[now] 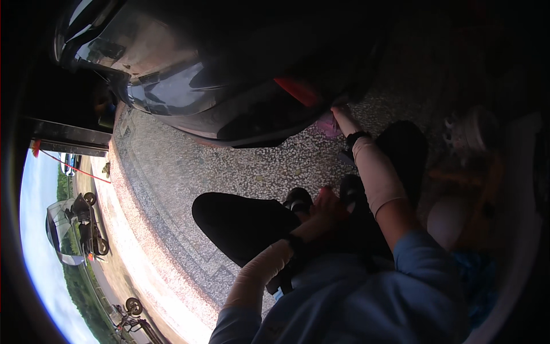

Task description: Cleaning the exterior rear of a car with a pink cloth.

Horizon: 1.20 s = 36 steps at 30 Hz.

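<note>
- Far left, outdoors: a parked scooter point(89, 226).
- Upper centre: a glossy dark car point(229, 109).
- Between black shoes point(297, 199): the left hand point(327, 205), fingers curled, contents unclear.
- Beside the car's lower edge: pink cloth point(328, 125), the right hand point(340, 116) against it, grip indiscernible; hands apart.

A speckled pebble-finish floor point(172, 166) is noted, bordered at left by a brightly sunlit, pinkish strip point(137, 226). Beyond the strip, a canopied motorbike point(86, 232) and a second motorbike point(134, 324) are seen parked outdoors. A green hillside point(86, 292) is observed under a pale blue, clouded sky point(37, 229). The right side is obscured by deep shadow.
</note>
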### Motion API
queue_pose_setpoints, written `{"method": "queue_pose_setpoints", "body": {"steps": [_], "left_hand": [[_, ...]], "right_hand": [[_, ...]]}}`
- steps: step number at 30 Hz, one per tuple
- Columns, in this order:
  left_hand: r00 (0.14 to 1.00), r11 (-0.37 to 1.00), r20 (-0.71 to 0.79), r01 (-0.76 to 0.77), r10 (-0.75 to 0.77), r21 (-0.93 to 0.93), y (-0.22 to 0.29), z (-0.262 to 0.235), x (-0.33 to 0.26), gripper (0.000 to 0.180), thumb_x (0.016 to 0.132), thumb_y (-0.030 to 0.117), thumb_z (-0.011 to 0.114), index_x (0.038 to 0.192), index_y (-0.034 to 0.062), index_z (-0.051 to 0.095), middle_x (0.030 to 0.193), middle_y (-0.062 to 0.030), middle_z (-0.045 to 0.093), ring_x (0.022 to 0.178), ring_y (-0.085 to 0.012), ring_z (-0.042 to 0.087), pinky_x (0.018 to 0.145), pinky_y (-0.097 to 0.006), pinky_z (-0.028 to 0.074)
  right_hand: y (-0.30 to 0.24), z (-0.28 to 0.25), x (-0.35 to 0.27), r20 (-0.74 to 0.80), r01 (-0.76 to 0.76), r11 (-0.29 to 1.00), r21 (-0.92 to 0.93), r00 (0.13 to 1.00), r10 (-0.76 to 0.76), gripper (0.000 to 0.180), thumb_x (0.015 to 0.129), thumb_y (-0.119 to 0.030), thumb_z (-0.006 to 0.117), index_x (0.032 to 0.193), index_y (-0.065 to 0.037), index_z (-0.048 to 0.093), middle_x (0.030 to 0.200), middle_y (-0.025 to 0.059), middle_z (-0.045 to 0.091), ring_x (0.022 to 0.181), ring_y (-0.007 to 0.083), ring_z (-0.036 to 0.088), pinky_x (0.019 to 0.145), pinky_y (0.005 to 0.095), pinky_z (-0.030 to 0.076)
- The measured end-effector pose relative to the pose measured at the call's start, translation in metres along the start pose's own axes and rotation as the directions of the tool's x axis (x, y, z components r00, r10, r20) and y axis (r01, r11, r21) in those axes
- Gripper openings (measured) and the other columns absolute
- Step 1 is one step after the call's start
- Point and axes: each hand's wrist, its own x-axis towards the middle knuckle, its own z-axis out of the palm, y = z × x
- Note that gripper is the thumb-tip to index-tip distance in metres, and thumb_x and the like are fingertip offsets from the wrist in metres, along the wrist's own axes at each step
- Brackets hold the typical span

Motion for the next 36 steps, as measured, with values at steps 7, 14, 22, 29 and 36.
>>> {"method": "queue_pose_setpoints", "body": {"steps": [7,14,22,29,36], "left_hand": [[0.953,0.960,0.119,0.281,-0.277,-0.015,0.009,0.003,0.010,0.037,0.083,0.041,0.050,0.102,0.0101,0.059,0.108,-0.0130,0.055,0.102,-0.0341,0.052,0.084,-0.051,0.042],[0.769,0.830,0.439,0.551,-0.466,-0.084,0.015,-0.024,0.038,0.042,0.082,0.047,0.050,0.096,0.0089,0.060,0.105,-0.0148,0.056,0.096,-0.0332,0.056,0.082,-0.049,0.044],[0.755,0.797,0.396,0.598,-0.523,-0.088,0.022,-0.027,0.031,0.060,0.078,0.061,0.045,0.104,0.0086,0.059,0.111,-0.0167,0.055,0.109,-0.0339,0.050,0.093,-0.044,0.038],[0.597,0.709,0.490,0.703,-0.635,0.063,0.027,-0.027,0.037,0.067,0.075,0.063,0.046,0.109,0.0065,0.058,0.114,-0.0212,0.054,0.111,-0.0322,0.051,0.094,-0.042,0.040],[0.651,0.891,0.721,0.442,-0.237,-0.106,0.042,-0.158,0.079,0.052,0.089,0.049,0.033,0.112,0.0074,0.055,0.114,-0.0149,0.057,0.109,-0.0279,0.054,0.093,-0.039,0.041]], "right_hand": [[-0.020,0.000,0.010,-0.156,0.112,0.992,0.056,0.982,-0.102,0.033,0.086,-0.032,0.050,0.107,-0.007,0.053,0.100,0.0056,0.055,0.090,0.0163,0.053,0.081,0.0330,0.042],[-0.070,0.014,-0.027,-0.387,0.223,0.974,0.041,0.902,-0.191,0.041,0.089,-0.032,0.042,0.119,-0.005,0.048,0.119,0.0079,0.049,0.105,0.0167,0.047,0.095,0.0282,0.034],[-0.063,0.017,-0.053,-0.288,0.335,0.906,-0.257,0.869,-0.403,0.038,0.088,-0.030,0.044,0.117,-0.005,0.049,0.117,0.0080,0.049,0.105,0.0167,0.047,0.094,0.0284,0.035],[-0.034,0.033,-0.088,0.098,0.408,0.708,-0.576,0.895,-0.436,0.036,0.087,-0.028,0.046,0.114,-0.006,0.051,0.115,0.0082,0.050,0.104,0.0166,0.048,0.092,0.0285,0.036],[-0.020,0.031,-0.137,0.499,0.525,0.560,-0.641,0.839,-0.217,0.033,0.086,-0.026,0.048,0.112,-0.006,0.052,0.113,0.0083,0.051,0.103,0.0166,0.048,0.091,0.0287,0.037]]}}
